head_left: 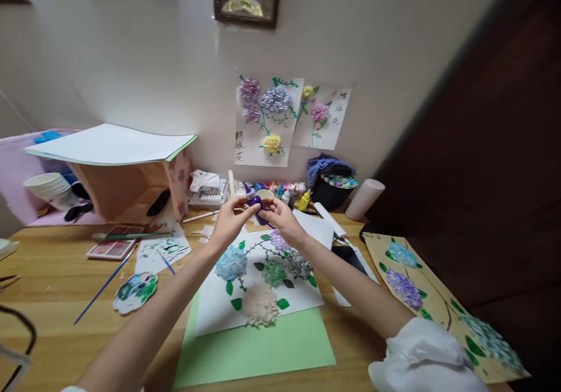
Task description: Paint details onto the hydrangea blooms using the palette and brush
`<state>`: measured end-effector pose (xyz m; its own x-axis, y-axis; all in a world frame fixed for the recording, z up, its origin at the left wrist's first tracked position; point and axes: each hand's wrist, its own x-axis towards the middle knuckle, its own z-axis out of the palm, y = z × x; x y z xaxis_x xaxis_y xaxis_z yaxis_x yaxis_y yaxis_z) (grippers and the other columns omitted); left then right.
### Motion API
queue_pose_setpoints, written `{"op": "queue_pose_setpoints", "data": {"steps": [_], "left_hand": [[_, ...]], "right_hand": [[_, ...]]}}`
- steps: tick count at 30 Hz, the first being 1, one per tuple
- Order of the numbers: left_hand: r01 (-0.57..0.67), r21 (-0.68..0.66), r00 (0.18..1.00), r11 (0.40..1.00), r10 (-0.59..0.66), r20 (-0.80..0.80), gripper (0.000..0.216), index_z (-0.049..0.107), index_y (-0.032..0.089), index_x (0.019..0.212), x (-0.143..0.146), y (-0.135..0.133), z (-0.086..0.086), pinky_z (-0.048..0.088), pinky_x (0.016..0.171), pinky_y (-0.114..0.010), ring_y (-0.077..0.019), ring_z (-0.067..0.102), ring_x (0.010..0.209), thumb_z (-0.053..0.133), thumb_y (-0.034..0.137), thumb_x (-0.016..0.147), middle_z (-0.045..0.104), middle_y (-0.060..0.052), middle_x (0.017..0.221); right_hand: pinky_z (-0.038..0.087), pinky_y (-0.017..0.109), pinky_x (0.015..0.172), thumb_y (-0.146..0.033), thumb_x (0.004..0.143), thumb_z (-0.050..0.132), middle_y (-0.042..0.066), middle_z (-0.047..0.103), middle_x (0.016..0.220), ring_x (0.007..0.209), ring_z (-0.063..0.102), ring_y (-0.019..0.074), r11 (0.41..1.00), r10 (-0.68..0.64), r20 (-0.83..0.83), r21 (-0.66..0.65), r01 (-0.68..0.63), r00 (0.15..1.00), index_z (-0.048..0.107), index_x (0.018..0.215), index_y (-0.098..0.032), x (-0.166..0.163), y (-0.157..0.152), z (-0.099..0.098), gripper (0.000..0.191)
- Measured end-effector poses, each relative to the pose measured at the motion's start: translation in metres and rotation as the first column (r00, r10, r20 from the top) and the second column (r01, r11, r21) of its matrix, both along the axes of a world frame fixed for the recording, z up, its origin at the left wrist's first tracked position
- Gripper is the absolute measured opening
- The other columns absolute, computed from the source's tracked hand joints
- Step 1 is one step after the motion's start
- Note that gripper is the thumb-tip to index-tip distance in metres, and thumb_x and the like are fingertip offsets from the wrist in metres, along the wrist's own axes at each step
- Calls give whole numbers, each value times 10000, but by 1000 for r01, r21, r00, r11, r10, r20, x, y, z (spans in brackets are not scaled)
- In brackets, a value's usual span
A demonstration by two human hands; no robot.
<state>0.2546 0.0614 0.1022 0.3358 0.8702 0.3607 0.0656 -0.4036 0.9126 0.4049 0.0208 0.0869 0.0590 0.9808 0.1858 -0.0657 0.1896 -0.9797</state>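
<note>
Both hands are raised over the far part of the table. Between them is a small purple squeeze bottle (254,199) with a pointed nozzle, tilted up and to the left. My left hand (233,219) grips it from the left, thumb against its side. My right hand (281,218) closes its fingers on the bottle's right side. Below the hands lies a white sheet (210,316) with raised paper hydrangeas in blue, green, purple and grey, plus painted green leaves. A cream flower (260,305) sits at its near edge, and a green sheet (258,357) is underneath.
At left are a flower-shaped paint palette (135,292), a blue brush (104,287) and a paint-smeared paper (162,250). Several paint bottles line the wall, with a yellow bottle (304,200) nearest. A black container (335,187) and a tan flower picture (432,298) are at right.
</note>
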Motion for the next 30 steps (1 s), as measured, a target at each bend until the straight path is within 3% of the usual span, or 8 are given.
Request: {"op": "queue_pose_setpoints", "data": {"steps": [3,6,10,13,17,21,30], "left_hand": [[67,83,994,994,-59,-95,429,685,159,898,41,8,5,504,688,-307,-177,615,760,744,509,658,671,-65,871],[106,150,979,983,-77,-187,433,689,171,888,81,21,7,498,700,-319,-186,606,777,772,504,625,655,-63,873],[86,190,963,978,-32,-268,414,641,168,1019,118,37,2,499,752,-335,-204,616,874,698,464,736,649,-102,1009],[89,194,944,977,-20,-330,349,617,151,1020,126,39,-7,503,777,-347,-209,625,891,629,423,801,651,-112,1019],[106,178,914,978,-26,-405,284,610,155,1002,115,35,-14,519,773,-347,-214,641,893,570,378,831,664,-98,988],[88,159,892,983,-7,-453,280,607,164,1034,94,39,-13,529,761,-340,-211,651,890,515,356,853,667,-103,1030],[72,218,860,973,50,-507,191,635,182,938,79,50,-11,497,834,-371,-220,632,905,530,291,822,672,-76,963]], "right_hand": [[526,356,925,-370,559,827,37,703,954,951,677,192,999,-28,163,41,21,986,584,965,-212,48,-4,3,499],[519,364,922,-296,580,802,48,701,972,939,675,189,992,-111,329,85,88,938,591,973,-193,92,1,10,458],[494,378,940,-228,673,730,78,683,1004,960,647,191,954,-300,531,153,259,793,581,1024,-150,148,28,24,390],[491,398,941,-200,734,705,120,648,1091,1004,623,205,927,-354,662,157,340,661,532,1140,-100,182,57,31,453],[528,429,881,-317,885,608,97,605,1185,1025,616,211,955,-208,829,56,293,520,549,1196,-139,206,94,28,363],[538,426,865,-346,911,569,87,591,1215,1036,613,212,972,1,923,-90,215,385,552,1210,-162,207,120,21,351],[538,422,865,-361,905,574,73,596,1207,1039,612,229,909,372,909,-398,126,186,569,1190,-157,208,151,12,350]]}}
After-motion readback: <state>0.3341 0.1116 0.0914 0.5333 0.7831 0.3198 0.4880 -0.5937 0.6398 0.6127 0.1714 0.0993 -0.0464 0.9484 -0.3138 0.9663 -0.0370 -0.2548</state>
